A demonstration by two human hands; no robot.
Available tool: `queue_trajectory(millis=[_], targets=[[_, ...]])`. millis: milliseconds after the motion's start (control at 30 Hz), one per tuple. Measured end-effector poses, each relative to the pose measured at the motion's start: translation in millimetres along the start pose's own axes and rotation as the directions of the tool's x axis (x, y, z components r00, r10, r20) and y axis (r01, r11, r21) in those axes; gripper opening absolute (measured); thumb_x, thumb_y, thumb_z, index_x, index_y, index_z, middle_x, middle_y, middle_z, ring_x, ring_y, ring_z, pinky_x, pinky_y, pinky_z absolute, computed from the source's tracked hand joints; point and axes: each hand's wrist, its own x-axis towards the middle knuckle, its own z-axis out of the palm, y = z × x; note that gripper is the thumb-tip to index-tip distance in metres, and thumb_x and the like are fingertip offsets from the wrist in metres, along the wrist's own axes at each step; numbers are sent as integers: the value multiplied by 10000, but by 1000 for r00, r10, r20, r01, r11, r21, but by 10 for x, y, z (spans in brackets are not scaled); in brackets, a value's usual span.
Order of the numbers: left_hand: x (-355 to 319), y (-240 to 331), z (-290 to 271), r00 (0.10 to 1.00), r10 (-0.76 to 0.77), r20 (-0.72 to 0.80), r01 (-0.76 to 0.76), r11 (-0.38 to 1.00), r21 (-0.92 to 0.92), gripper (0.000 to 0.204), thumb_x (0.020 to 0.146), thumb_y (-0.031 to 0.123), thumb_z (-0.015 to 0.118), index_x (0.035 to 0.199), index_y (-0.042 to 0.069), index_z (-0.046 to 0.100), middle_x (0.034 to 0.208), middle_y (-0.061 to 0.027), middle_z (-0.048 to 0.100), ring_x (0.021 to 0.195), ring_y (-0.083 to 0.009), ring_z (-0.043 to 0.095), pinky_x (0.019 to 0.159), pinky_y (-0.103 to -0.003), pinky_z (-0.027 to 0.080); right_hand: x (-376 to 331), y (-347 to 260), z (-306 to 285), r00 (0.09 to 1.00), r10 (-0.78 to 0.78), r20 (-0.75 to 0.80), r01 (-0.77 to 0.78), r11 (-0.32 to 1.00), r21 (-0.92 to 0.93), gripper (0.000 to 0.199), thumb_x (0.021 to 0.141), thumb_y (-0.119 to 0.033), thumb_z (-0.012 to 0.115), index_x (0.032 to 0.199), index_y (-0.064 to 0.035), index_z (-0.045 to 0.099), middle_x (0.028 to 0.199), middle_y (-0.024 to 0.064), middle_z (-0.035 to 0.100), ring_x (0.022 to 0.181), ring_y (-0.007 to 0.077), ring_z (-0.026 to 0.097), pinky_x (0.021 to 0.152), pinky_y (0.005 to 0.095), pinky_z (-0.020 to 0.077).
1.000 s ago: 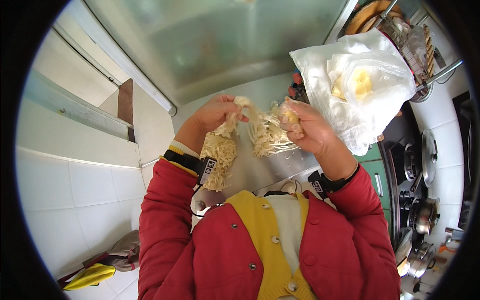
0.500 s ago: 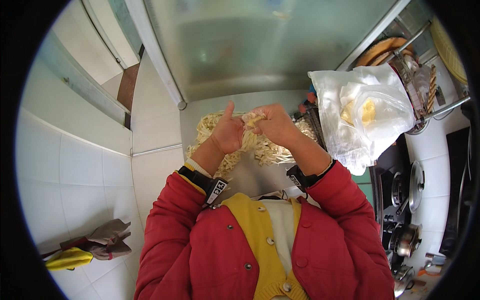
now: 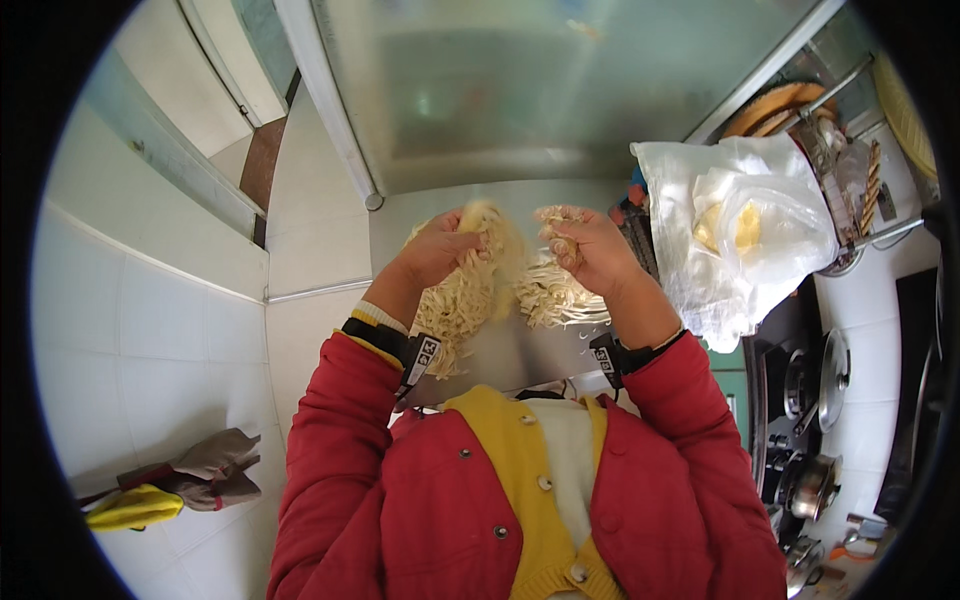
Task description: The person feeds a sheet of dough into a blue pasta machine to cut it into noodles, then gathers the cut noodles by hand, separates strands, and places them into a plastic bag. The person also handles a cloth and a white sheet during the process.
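Your left hand [image 3: 432, 254] pinches a noodle bundle [image 3: 507, 250] above the grey counter [image 3: 490, 358], its long axis running roughly toward your body, loose ends pointing down between the left pile [image 3: 450, 318] and right pile [image 3: 560, 298]. Your right hand [image 3: 598, 252] is curled, pale bits at the fingertips; whether it grips anything, you cannot tell. Bundle strands are motion-blurred, their lower ends indistinct; your left hand and wrist hide part of the left pile.

Blurred noodle strands [image 3: 513, 262], noodle pile [image 3: 455, 310] partly hidden behind left fingers [image 3: 466, 242], red jacket [image 3: 440, 500] cropped
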Motion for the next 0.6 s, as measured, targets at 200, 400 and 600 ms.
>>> queue_trajectory(millis=[200, 400, 600], targets=[[60, -27, -96, 976, -175, 127, 39, 720, 693, 353, 727, 175, 682, 1017, -26, 668, 1017, -152, 688, 931, -287, 651, 824, -371, 502, -145, 11, -146, 999, -35, -34, 36, 999, 12, 231, 920, -53, 561, 1141, 13, 586, 834, 76, 615, 595, 73, 541, 467, 177, 430], [-17, 328, 32, 976, 79, 204, -213, 121, 970, 315, 813, 75, 629, 1121, 9, 619, 919, -19, 659, 830, -114, 605, 754, -276, 498, -247, -74, -212, 995, -104, -6, 104, 995, 6, 203, 918, -38, 555, 1105, 19, 609, 820, 70, 642, 572, 69, 544, 473, 168, 436], [-299, 1415, 416, 945, 182, 271, -294, 833, 468, 284, 854, 35, 561, 1132, 16, 613, 957, -23, 663, 866, -93, 611, 749, -233, 494, -363, -165, -263, 988, -149, -24, 150, 987, 53, 184, 923, -43, 558, 1086, 18, 619, 807, 68, 641, 566, 61, 535, 463, 169, 425]])
